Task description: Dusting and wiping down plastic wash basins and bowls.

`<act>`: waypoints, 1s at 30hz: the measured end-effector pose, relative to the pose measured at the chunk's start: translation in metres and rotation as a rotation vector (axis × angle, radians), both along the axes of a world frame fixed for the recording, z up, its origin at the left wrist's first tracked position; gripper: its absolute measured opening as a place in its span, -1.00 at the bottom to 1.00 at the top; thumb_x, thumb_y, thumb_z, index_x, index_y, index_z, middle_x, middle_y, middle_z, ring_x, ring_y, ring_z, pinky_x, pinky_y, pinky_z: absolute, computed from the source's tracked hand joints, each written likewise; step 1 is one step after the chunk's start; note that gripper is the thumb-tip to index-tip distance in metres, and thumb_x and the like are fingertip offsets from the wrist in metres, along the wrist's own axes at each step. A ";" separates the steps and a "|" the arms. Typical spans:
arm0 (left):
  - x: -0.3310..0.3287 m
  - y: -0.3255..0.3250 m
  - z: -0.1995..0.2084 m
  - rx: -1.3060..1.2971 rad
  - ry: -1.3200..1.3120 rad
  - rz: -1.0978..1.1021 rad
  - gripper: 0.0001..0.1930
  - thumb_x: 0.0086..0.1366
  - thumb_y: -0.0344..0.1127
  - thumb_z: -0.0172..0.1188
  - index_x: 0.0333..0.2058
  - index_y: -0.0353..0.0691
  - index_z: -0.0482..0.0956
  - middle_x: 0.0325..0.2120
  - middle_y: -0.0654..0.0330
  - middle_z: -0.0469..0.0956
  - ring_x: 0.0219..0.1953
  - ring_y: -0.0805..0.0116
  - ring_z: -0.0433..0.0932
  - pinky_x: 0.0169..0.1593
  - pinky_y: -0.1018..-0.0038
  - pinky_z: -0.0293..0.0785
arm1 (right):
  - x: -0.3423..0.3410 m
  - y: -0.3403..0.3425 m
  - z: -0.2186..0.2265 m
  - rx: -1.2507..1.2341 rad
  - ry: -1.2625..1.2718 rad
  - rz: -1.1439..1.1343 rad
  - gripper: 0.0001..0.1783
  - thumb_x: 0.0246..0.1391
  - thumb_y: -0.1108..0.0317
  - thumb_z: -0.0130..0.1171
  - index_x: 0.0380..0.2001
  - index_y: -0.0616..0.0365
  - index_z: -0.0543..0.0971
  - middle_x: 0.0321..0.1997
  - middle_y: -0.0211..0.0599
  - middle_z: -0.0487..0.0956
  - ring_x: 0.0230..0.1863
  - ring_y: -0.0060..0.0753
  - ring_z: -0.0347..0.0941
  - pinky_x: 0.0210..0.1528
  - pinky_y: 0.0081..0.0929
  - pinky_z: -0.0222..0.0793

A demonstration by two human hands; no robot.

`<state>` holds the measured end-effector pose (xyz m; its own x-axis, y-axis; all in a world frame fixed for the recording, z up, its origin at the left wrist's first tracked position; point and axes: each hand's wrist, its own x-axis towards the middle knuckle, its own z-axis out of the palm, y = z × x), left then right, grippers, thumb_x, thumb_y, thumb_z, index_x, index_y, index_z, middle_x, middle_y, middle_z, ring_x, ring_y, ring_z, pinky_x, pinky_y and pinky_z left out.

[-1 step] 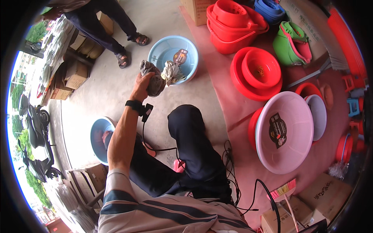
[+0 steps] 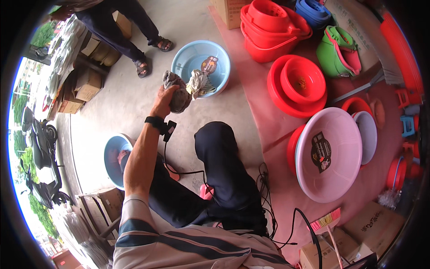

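Note:
My left hand (image 2: 165,98), a black band round its wrist, is closed on a crumpled bundle of grey cloth (image 2: 180,99) in front of my knees. Right beside that bundle, a cream-coloured cloth (image 2: 195,84) lies over the near left edge of a light blue plastic basin (image 2: 221,80). The basin stands on the concrete floor and has a dark label inside. Whether the two cloths touch is hard to make out. My right hand is out of view.
A second blue basin (image 2: 109,157) holds something reddish, left of my arm. Red basins (image 2: 274,96), a large pink basin (image 2: 340,184), a green bucket (image 2: 329,58) and red buckets (image 2: 262,49) stand on the right. Black cables (image 2: 264,193) trail beside my leg. Another person's sandalled foot (image 2: 142,68) is near.

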<state>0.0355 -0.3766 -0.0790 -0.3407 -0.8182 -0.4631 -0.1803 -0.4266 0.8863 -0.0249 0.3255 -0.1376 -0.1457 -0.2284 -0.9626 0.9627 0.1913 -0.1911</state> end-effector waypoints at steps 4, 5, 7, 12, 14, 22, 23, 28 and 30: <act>-0.004 -0.005 -0.032 -0.008 -0.048 0.001 -0.32 0.12 -0.22 0.37 0.16 -0.30 0.26 -0.07 -0.02 0.51 -0.13 0.20 0.63 -0.10 0.31 0.62 | -0.008 -0.014 0.000 0.028 -0.006 0.002 -0.70 0.23 0.20 0.11 -0.08 0.16 0.55 -0.18 -0.31 0.62 -0.12 -0.40 0.55 -0.11 -0.42 0.46; -0.010 -0.009 -0.037 -0.047 -0.089 -0.038 -0.29 0.12 -0.20 0.38 0.16 -0.33 0.25 -0.06 -0.03 0.51 -0.11 0.21 0.62 -0.09 0.33 0.60 | -0.008 -0.016 0.000 0.034 -0.008 0.004 -0.70 0.23 0.20 0.11 -0.08 0.16 0.55 -0.19 -0.31 0.62 -0.12 -0.40 0.55 -0.11 -0.42 0.46; -0.032 -0.005 -0.029 -0.136 -0.105 -0.170 -0.25 0.10 -0.14 0.40 0.14 -0.41 0.25 -0.05 -0.05 0.49 -0.07 0.25 0.57 -0.05 0.38 0.56 | -0.008 -0.020 0.004 0.055 0.003 -0.010 -0.70 0.23 0.21 0.11 -0.09 0.16 0.56 -0.19 -0.31 0.62 -0.12 -0.40 0.55 -0.11 -0.41 0.46; -0.098 -0.025 -0.046 -0.110 0.037 -0.274 -0.28 0.11 -0.17 0.37 0.14 -0.42 0.29 -0.07 -0.05 0.53 -0.08 0.22 0.58 -0.04 0.40 0.55 | -0.008 -0.034 0.007 0.083 -0.006 -0.029 -0.70 0.22 0.21 0.12 -0.09 0.17 0.56 -0.19 -0.31 0.62 -0.12 -0.39 0.55 -0.10 -0.41 0.46; -0.130 -0.026 -0.057 -0.049 0.081 -0.263 -0.29 0.10 -0.18 0.37 0.14 -0.43 0.30 -0.08 -0.06 0.54 -0.09 0.22 0.59 -0.07 0.39 0.57 | -0.006 -0.038 0.009 0.100 -0.004 -0.050 -0.70 0.22 0.21 0.12 -0.09 0.17 0.56 -0.19 -0.31 0.62 -0.12 -0.39 0.55 -0.10 -0.41 0.46; -0.169 -0.058 -0.104 0.008 0.004 -0.083 -0.24 0.09 -0.21 0.40 0.18 -0.39 0.23 -0.05 -0.06 0.49 -0.12 0.19 0.61 -0.12 0.34 0.63 | -0.002 -0.054 0.020 0.136 0.007 -0.063 -0.71 0.21 0.22 0.13 -0.10 0.18 0.57 -0.20 -0.31 0.62 -0.12 -0.38 0.55 -0.09 -0.40 0.45; -0.172 -0.055 -0.101 0.008 -0.017 -0.094 -0.24 0.12 -0.20 0.40 0.20 -0.37 0.22 -0.03 -0.03 0.49 -0.13 0.21 0.62 -0.13 0.32 0.66 | -0.001 -0.057 0.024 0.152 0.011 -0.069 -0.71 0.21 0.23 0.14 -0.10 0.18 0.57 -0.20 -0.31 0.62 -0.11 -0.37 0.55 -0.09 -0.40 0.45; -0.178 -0.060 -0.135 -0.269 0.068 -0.395 -0.14 0.08 -0.20 0.38 0.30 -0.33 0.17 0.04 -0.05 0.47 0.06 0.24 0.49 0.08 0.39 0.45 | 0.007 -0.093 0.035 0.210 0.032 -0.062 -0.71 0.21 0.23 0.14 -0.11 0.19 0.57 -0.20 -0.31 0.62 -0.11 -0.37 0.55 -0.09 -0.39 0.45; -0.173 -0.066 -0.171 -0.438 -0.035 -0.498 -0.34 0.07 -0.19 0.29 0.14 -0.35 0.39 -0.12 -0.27 0.54 0.02 -0.12 0.51 0.14 0.22 0.42 | 0.005 -0.112 0.041 0.234 0.036 -0.052 -0.71 0.21 0.23 0.15 -0.11 0.19 0.58 -0.20 -0.31 0.62 -0.11 -0.36 0.55 -0.09 -0.39 0.45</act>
<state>-0.1375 -0.4428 -0.2495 -0.7177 -0.6818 -0.1416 -0.2949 0.1133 0.9488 -0.0198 0.2132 -0.0965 -0.1868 0.0090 -0.9824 0.9659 0.1844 -0.1820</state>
